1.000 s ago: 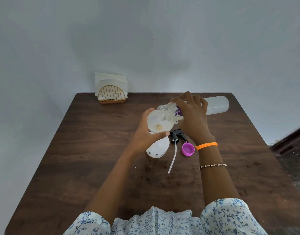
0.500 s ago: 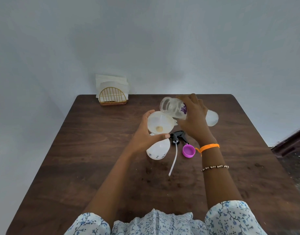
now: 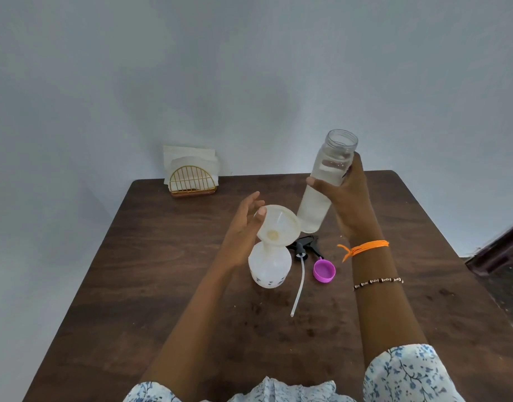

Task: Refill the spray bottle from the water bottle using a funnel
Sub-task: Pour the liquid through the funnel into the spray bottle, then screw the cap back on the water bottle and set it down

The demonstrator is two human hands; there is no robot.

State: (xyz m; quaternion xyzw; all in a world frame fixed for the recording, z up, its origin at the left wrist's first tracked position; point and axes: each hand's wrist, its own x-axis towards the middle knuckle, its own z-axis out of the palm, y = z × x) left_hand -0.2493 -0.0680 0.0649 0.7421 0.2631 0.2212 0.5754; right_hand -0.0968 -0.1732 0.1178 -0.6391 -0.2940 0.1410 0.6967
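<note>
While the pour looks paused or finished, I read this as the end of the filling step. Nearest me, the pump tube (image 3: 298,288) lies loose on the table (image 3: 168,285), toward its middle, with the purple cap (image 3: 324,269) just beside it on the right. The spray bottle (image 3: 269,266) stands mid-table with the funnel (image 3: 278,226) seated in its neck, tilted a bit. My left hand (image 3: 243,227) is beside the funnel, fingers spread and relaxed, thumb touching the rim, not gripping. The black trigger head (image 3: 307,245) lies behind the bottle. My right hand (image 3: 348,204) is wrapped round the water bottle (image 3: 322,187), held upright and uncapped, clear of the funnel, base near its rim; I can't tell whether it's off the table.

Next move, as I judge it: set the water bottle down, lift the funnel out straight so nothing drips, then thread the tube in and screw the head on. Fill level I can't tell.

The table is dark wood, scuffed. A gold wire napkin holder (image 3: 191,181) sits at the far left corner. Plain pale wall (image 3: 249,68) behind.
</note>
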